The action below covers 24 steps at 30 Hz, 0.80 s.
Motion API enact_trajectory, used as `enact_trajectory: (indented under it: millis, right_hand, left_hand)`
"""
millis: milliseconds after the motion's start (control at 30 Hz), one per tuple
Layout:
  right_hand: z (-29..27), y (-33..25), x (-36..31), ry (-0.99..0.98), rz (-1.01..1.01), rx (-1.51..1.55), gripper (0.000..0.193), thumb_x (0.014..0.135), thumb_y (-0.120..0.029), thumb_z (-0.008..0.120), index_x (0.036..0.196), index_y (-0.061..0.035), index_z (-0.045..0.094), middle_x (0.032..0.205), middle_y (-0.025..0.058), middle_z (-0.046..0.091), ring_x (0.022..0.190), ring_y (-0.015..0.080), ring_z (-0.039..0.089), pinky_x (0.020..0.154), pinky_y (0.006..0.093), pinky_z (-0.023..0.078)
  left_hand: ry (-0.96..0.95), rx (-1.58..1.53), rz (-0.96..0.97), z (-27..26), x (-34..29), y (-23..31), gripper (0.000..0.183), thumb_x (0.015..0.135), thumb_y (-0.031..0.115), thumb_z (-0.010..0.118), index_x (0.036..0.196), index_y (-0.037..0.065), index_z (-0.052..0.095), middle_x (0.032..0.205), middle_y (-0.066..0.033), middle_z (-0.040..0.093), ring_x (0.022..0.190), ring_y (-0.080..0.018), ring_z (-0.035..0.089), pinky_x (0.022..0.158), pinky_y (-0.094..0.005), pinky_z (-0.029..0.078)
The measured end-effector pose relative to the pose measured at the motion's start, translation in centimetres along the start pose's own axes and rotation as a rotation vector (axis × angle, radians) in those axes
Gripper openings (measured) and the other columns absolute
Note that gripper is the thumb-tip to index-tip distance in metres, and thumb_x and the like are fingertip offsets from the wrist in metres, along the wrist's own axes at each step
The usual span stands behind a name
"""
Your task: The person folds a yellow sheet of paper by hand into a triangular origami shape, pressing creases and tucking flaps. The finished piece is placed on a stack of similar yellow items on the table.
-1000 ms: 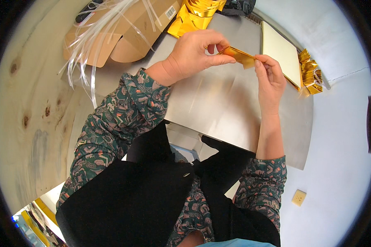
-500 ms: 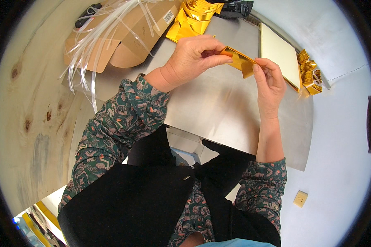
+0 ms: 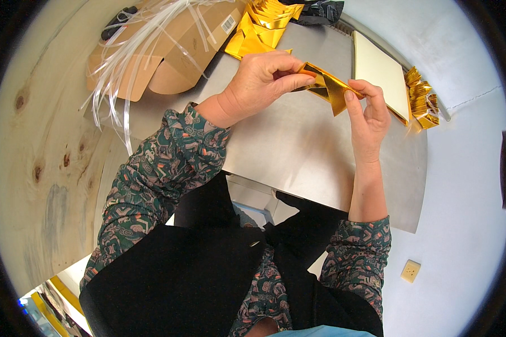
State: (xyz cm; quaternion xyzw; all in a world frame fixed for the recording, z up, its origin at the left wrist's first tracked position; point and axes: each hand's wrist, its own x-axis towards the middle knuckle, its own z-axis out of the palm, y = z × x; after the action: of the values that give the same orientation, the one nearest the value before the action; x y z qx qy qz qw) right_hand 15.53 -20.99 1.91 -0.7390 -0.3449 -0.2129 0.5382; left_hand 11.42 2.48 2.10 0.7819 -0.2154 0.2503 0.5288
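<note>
Between my two hands a folded piece of shiny gold foil paper [image 3: 336,92] is held above the metal table [image 3: 298,151]. My left hand [image 3: 266,81] pinches its left end between thumb and fingers. At the other end, the thumb and index finger of my right hand [image 3: 369,115] grip the foil's edge. A pointed flap of the foil hangs down near my right thumb. The fingertips of my left hand are partly hidden behind the foil.
A stack of folded gold foil pieces [image 3: 258,28] lies at the back, beside a cardboard box [image 3: 180,50] draped with clear plastic strips [image 3: 121,67]. On the right are a cream board [image 3: 379,73] and another gold bundle [image 3: 423,101]. Black plastic [image 3: 320,11] sits at the far edge.
The gold foil has tilted and opened a little, and its pointed flap hangs lower. Both hands keep their grip and have barely moved.
</note>
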Motion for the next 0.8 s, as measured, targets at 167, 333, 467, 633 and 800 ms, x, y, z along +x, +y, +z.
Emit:
enact_trajectory:
  millis: [167, 333, 467, 633, 800]
  right_hand:
    - [0.2, -0.3, 0.2, 0.023, -0.031, -0.016, 0.019, 0.089, -0.006, 0.074, 0.106, -0.0094, 0.070, 0.096, -0.0001, 0.064, 0.085, 0.0101, 0.058, 0.081, 0.0256, 0.048]
    - [0.2, -1.1, 0.3, -0.002, -0.045, -0.071, 0.020, 0.085, -0.005, 0.076, 0.103, -0.0091, 0.072, 0.096, 0.0002, 0.067, 0.091, 0.0121, 0.056, 0.079, 0.0248, 0.049]
    - [0.1, -1.8, 0.4, -0.063, -0.069, -0.171, 0.018, 0.082, -0.005, 0.078, 0.099, -0.0080, 0.074, 0.094, -0.0002, 0.069, 0.094, 0.0142, 0.054, 0.076, 0.0246, 0.050]
    - [0.2, -1.8, 0.7, -0.127, -0.157, -0.250, 0.015, 0.081, -0.006, 0.079, 0.095, -0.0078, 0.075, 0.089, 0.0002, 0.069, 0.091, 0.0156, 0.054, 0.070, 0.0262, 0.050]
    - [0.2, -1.6, 0.4, -0.130, -0.136, -0.250, 0.014, 0.081, -0.007, 0.079, 0.094, -0.0080, 0.075, 0.087, 0.0008, 0.069, 0.089, 0.0172, 0.054, 0.074, 0.0291, 0.049]
  left_hand:
    - [-0.028, 0.000, -0.016, 0.0, -0.1, -0.2, 0.014, 0.091, 0.011, 0.074, 0.096, -0.002, 0.073, 0.077, -0.0024, 0.062, 0.068, -0.0072, 0.057, 0.058, -0.0211, 0.046]
    - [-0.070, -0.069, -0.033, 0.4, -0.3, -0.1, 0.013, 0.092, 0.012, 0.074, 0.096, -0.001, 0.072, 0.078, -0.0017, 0.061, 0.069, -0.0072, 0.057, 0.060, -0.0212, 0.046]
    - [-0.124, -0.097, -0.034, 0.5, -0.6, 0.1, 0.013, 0.093, 0.012, 0.073, 0.096, 0.000, 0.072, 0.079, -0.0012, 0.062, 0.069, -0.0067, 0.056, 0.059, -0.0212, 0.045]
    - [-0.150, -0.142, -0.073, 1.0, -0.8, -0.2, 0.013, 0.093, 0.012, 0.073, 0.097, 0.000, 0.072, 0.078, 0.0000, 0.061, 0.070, -0.0057, 0.055, 0.059, -0.0212, 0.045]
    - [-0.161, -0.148, -0.107, 1.3, -1.0, -0.6, 0.014, 0.095, 0.013, 0.072, 0.096, 0.000, 0.072, 0.078, 0.0016, 0.060, 0.070, -0.0051, 0.055, 0.059, -0.0211, 0.045]
